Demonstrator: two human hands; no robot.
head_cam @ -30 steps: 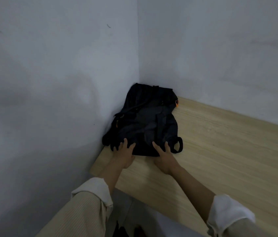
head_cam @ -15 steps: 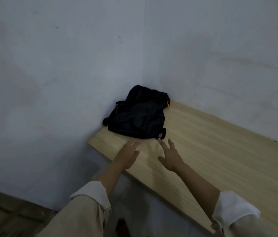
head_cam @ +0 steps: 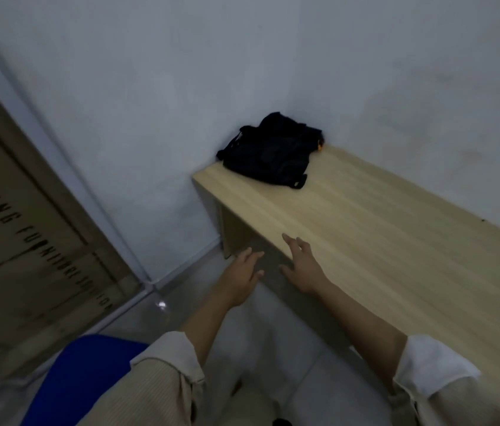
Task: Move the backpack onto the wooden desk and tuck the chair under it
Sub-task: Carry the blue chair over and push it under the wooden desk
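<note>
Black backpack point(head_cam: 268, 152) sits slumped in the far-left corner of the wooden desk point(head_cam: 381, 235), against both walls — 1st half of the task looks done. Left hand point(head_cam: 241, 275) and right hand point(head_cam: 302, 265) are both empty w/ fingers spread, near the desk's front edge. Bag looks soft, floppy, prob. light; grab by straps or top. Blue chair point(head_cam: 79, 379) at lower left, not yet tucked. Carton point(head_cam: 27, 229) beside the wall has partly legible print — "FURNITURE", approx.
</note>
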